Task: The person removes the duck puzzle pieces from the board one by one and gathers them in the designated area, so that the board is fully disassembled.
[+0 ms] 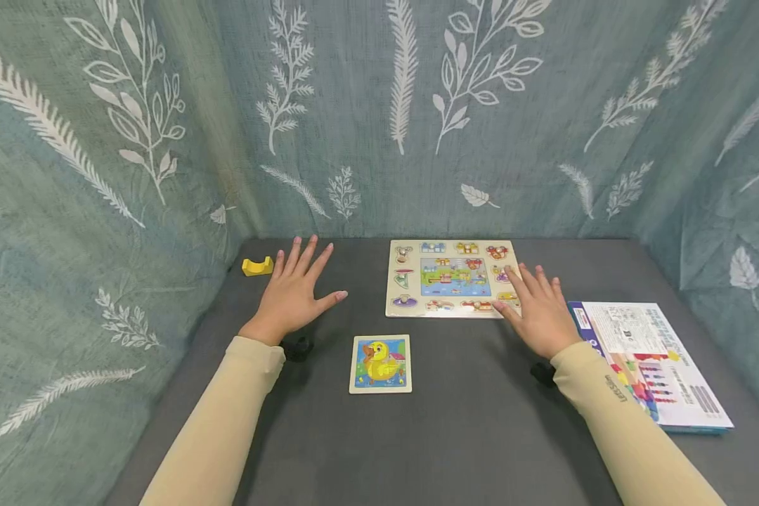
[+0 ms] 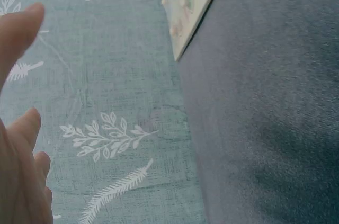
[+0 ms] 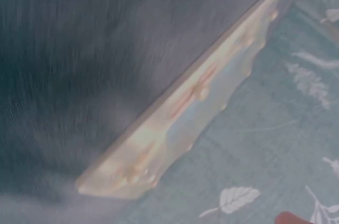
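My left hand (image 1: 294, 295) is spread over the left part of the dark table, fingers straight, holding nothing. Just beyond its fingertips lies a small yellow arched block (image 1: 257, 266). My right hand (image 1: 540, 313) is also spread, its thumb and fingers overlapping the right edge of a wooden peg puzzle board (image 1: 411, 279) in the head view; whether they touch it I cannot tell. Between the forearms and nearer to me lies a small square duck jigsaw (image 1: 380, 364). The left wrist view shows part of the left hand (image 2: 21, 166) at its edge, apart from the board's corner (image 2: 185, 28).
A flat box or book (image 1: 670, 358) with a printed white face lies right of the right forearm. Behind the table (image 1: 455, 436) hangs a green-blue curtain (image 1: 354, 105) with white leaf prints, which also runs along both sides.
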`<state>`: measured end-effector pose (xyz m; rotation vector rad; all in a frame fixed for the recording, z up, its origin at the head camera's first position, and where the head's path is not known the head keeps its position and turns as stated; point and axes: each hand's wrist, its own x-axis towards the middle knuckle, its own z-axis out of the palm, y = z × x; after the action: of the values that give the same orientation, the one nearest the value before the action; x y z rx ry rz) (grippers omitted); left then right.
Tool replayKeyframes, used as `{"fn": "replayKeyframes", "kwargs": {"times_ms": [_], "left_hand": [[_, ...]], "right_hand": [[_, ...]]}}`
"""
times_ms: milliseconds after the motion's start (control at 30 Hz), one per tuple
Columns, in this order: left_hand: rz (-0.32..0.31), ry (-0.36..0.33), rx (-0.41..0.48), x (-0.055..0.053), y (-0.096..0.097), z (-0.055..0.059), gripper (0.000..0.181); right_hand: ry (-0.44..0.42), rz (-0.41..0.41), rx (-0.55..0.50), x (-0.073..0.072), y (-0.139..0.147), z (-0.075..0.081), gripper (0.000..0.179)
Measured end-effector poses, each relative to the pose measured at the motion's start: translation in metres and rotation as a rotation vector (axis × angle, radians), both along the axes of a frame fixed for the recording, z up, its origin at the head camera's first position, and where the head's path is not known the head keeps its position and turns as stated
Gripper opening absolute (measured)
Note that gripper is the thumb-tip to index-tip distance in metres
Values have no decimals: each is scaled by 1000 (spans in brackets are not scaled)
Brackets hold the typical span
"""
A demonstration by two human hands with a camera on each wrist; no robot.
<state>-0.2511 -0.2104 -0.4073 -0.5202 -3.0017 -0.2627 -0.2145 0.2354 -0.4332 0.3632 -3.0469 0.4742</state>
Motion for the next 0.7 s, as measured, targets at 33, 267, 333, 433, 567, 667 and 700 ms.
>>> {"fn": "replayKeyframes", "kwargs": {"times_ms": [33, 267, 333, 433, 567, 667, 700], "left_hand": [[-1, -11, 3, 1, 0, -1, 98], [-13, -17, 92, 12, 1, -10, 95], [-5, -10, 184, 18, 2, -13, 87], [18, -57, 364, 28, 7, -26, 64], [84, -211, 509, 39, 19, -54, 42], [100, -242, 460, 43, 26, -73, 44], [93, -228, 433, 44, 28, -78, 46]], "right_hand": [[-10, -2, 8, 0, 1, -1, 80], [42, -12, 50, 2, -1, -2, 77], [135, -7, 20, 5, -8, 0, 61], [252, 18, -75, 11, -27, 3, 31], [241, 104, -225, 19, -69, 0, 12], [135, 179, -295, 22, -105, -7, 13], [96, 202, -310, 22, -117, -11, 13]]}}
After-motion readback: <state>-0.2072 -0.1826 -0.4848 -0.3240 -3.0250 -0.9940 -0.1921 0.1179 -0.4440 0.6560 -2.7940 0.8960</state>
